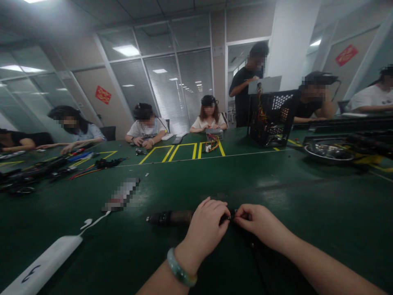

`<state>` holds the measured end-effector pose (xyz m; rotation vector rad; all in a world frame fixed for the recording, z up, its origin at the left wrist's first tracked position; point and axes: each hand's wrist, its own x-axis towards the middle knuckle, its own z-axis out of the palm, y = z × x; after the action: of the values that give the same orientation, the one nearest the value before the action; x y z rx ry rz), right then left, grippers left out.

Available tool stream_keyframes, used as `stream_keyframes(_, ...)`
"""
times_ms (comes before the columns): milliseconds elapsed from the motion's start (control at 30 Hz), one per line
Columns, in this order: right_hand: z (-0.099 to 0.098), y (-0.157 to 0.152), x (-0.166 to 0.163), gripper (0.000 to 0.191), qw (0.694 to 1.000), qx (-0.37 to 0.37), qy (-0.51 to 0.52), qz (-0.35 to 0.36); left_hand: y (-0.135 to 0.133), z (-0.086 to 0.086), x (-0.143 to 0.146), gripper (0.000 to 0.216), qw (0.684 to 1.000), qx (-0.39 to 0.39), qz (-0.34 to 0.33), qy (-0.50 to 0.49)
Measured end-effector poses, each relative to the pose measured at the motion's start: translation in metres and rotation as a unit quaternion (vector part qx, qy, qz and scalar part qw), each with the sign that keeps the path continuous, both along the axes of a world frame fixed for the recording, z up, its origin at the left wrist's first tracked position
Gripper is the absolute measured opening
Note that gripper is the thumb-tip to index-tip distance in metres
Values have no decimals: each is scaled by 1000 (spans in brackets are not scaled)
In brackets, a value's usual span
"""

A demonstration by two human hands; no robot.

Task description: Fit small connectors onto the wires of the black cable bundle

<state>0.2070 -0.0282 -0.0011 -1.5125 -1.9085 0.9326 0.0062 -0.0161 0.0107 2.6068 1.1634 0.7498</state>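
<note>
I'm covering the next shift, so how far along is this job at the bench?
Done: the dark cylindrical tool body lies on the green bench, apparently assembled. In hand: the left hand and right hand pinch a small black part at its end. Left: the black cable trails loose across the bench, apparently unsecured.

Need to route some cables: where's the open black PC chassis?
In the head view, the black PC chassis stands right of centre across the green workbench, just left of a steel bowl.
</note>
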Motion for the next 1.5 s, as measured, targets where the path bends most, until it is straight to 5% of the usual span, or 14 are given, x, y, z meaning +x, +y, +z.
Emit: stream_keyframes(1500,0,1,0,14,1000,-4,-2,-3,-2,7,1,9,998,-29,11,47)
